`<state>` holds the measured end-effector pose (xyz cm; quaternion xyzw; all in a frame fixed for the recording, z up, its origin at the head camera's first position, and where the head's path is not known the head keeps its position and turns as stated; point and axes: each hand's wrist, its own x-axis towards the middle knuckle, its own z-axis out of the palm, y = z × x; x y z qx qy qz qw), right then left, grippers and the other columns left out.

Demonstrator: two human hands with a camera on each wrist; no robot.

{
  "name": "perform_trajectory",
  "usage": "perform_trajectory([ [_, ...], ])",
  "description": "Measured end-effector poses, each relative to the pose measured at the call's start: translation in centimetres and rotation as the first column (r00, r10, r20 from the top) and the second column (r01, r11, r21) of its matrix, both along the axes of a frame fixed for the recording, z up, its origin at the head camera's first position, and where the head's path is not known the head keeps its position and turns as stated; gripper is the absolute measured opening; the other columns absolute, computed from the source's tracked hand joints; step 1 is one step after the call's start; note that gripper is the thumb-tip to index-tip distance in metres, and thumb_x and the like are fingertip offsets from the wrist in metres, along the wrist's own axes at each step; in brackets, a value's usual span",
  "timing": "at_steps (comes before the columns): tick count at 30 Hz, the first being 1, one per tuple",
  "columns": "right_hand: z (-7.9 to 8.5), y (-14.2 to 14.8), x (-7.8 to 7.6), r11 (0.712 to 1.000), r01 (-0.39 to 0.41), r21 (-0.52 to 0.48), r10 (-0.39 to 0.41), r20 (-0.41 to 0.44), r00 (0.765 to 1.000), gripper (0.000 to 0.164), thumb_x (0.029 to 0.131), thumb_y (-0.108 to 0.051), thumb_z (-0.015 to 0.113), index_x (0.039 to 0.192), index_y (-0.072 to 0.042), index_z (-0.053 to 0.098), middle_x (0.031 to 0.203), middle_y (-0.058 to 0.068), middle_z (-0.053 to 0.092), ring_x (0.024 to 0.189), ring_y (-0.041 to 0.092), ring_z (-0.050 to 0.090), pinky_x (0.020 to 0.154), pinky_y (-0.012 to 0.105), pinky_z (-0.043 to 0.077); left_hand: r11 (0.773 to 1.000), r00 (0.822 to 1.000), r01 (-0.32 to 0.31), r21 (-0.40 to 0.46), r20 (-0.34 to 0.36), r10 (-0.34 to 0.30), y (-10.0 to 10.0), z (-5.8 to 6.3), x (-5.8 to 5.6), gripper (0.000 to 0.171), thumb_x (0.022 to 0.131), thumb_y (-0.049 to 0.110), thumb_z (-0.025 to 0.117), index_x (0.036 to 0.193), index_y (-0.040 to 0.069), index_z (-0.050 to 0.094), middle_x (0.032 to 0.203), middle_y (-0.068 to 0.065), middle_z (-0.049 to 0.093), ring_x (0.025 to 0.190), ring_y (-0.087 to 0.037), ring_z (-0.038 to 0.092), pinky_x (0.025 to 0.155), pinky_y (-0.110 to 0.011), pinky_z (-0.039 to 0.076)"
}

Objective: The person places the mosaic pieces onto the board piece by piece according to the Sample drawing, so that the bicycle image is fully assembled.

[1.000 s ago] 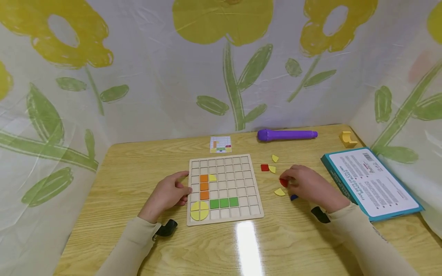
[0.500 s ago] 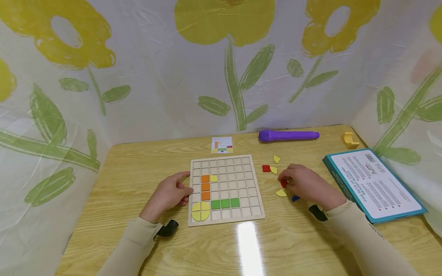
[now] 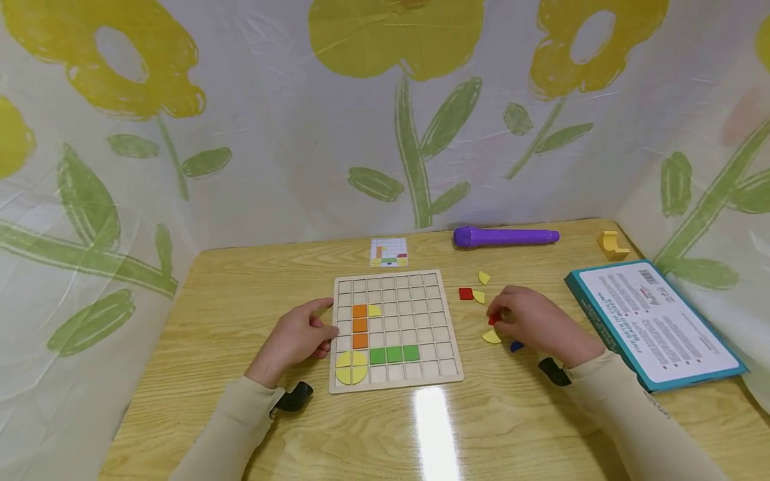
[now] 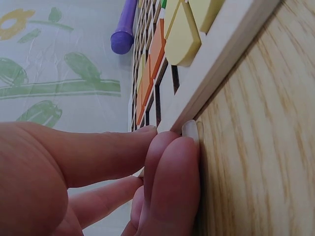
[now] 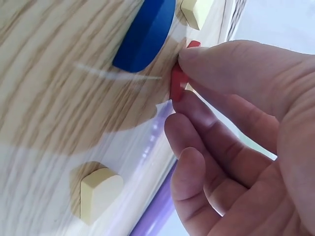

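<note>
My right hand (image 3: 535,324) pinches a small red tile (image 5: 178,81) between thumb and fingertips, low over the table to the right of the board; fingers cover part of it. Nearby lie a blue rounded tile (image 5: 147,37) and a yellow quarter-circle tile (image 3: 491,337). My left hand (image 3: 295,341) holds the left edge of the wooden grid board (image 3: 400,322), thumb and fingertips at its rim. On the board, orange squares (image 3: 359,325) form a column with a yellow quarter-circle (image 3: 374,310) beside its top. Green squares (image 3: 394,354) make a row; yellow quarters (image 3: 351,368) form a circle.
A pattern card (image 3: 389,252) lies behind the board. A red square tile (image 3: 466,293) and two yellow tiles (image 3: 478,296) lie right of it. A purple microphone (image 3: 505,236), a yellow block (image 3: 612,246) and a teal box (image 3: 656,324) stand farther back and right.
The head view has shifted slightly. My right hand has edged a little left over the table, and the red tile has turned between its fingers. The left hand stays at the board's edge.
</note>
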<state>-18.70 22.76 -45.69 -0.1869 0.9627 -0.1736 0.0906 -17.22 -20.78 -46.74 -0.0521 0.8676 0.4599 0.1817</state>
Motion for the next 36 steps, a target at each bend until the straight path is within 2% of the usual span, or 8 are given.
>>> perform_trajectory([
  [8,0.1,-0.6,-0.2,1.000,-0.010,-0.016,0.010,-0.016,1.000,0.008,0.097,-0.018,0.081,0.104,-0.020,0.081,0.100,-0.006,0.072,0.088,0.011,0.062,0.086,0.038,0.060,1.000,1.000,-0.004,-0.001,0.002,0.004,-0.1,0.0,0.0,0.069,0.101,0.011,0.074,0.165,0.016,0.047,0.103,-0.014,0.065,0.070,-0.019,0.070,0.065,-0.031,0.063],
  [15,0.9,-3.6,0.0,0.997,-0.064,-0.043,0.062,-0.057,0.996,0.012,0.096,-0.020,0.084,0.107,-0.016,0.082,0.101,-0.005,0.072,0.088,0.013,0.061,0.083,0.035,0.057,1.000,1.000,0.001,0.005,-0.001,-0.001,-0.1,-0.2,0.0,0.069,0.101,0.012,0.075,0.164,0.016,0.047,0.102,-0.013,0.065,0.070,-0.019,0.069,0.065,-0.031,0.063],
  [23,1.2,-7.8,0.8,0.975,-0.199,-0.101,0.183,-0.148,0.972,0.011,0.093,-0.014,0.086,0.104,-0.014,0.082,0.101,-0.004,0.071,0.092,0.014,0.065,0.082,0.031,0.059,1.000,1.000,0.006,0.005,-0.006,-0.006,0.0,-0.2,0.0,0.069,0.101,0.011,0.074,0.164,0.016,0.047,0.100,-0.013,0.066,0.068,-0.019,0.068,0.065,-0.030,0.062],
  [29,0.8,-9.6,1.3,0.968,-0.233,-0.097,0.217,-0.151,0.964,0.009,0.093,-0.017,0.087,0.100,-0.016,0.082,0.098,-0.005,0.069,0.092,0.013,0.063,0.081,0.027,0.059,1.000,1.000,0.007,-0.005,-0.005,-0.007,0.0,-0.1,-0.1,0.069,0.102,0.011,0.074,0.164,0.016,0.047,0.101,-0.013,0.066,0.069,-0.018,0.069,0.065,-0.030,0.063],
  [36,0.3,-10.3,1.5,0.964,-0.254,-0.083,0.235,-0.191,0.953,0.009,0.092,-0.017,0.088,0.098,-0.018,0.082,0.098,-0.006,0.070,0.091,0.011,0.064,0.079,0.026,0.059,1.000,1.000,0.004,-0.003,-0.005,-0.004,0.0,-0.2,-0.1,0.068,0.102,0.011,0.074,0.164,0.016,0.047,0.101,-0.013,0.065,0.069,-0.018,0.069,0.065,-0.030,0.063],
])
